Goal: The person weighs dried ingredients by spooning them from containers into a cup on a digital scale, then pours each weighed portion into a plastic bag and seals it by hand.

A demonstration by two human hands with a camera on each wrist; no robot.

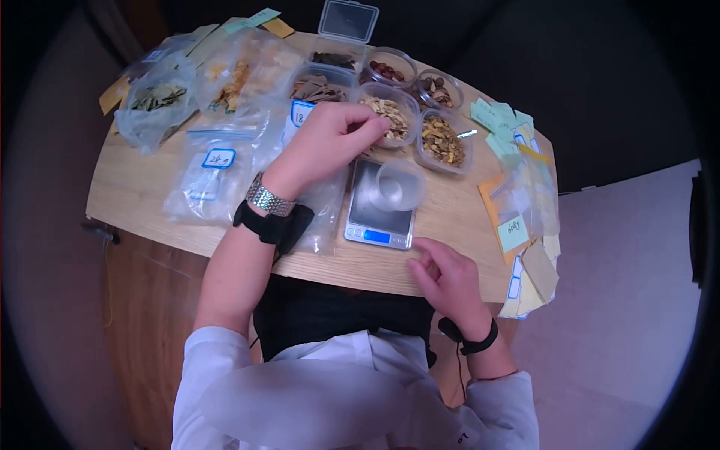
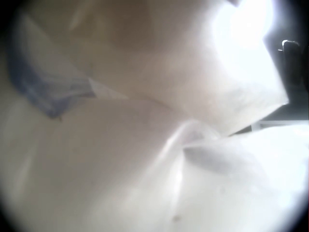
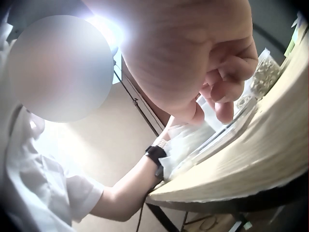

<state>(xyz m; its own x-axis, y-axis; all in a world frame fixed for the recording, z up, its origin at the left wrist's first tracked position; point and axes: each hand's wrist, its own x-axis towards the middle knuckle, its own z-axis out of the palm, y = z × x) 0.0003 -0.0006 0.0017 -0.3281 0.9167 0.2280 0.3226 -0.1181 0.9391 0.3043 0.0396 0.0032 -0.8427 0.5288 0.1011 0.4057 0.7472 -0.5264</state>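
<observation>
Standing toward the back of the table (image 1: 444, 217): a round tub of dark red fruit (image 1: 388, 70), a round tub of brown pieces (image 1: 436, 90) beside it, a squarish tub of yellow-brown pieces (image 1: 442, 141) in front, a tub of flat brown slices (image 1: 320, 87) farther left. Lying at left: a bag of greenish leaves (image 1: 156, 97) and, nearer, a bag labelled "24 g" (image 1: 202, 191). Lying at right: pale green notes (image 1: 499, 124).

White short sleeves, silver link watchband, black wrist straps.
</observation>
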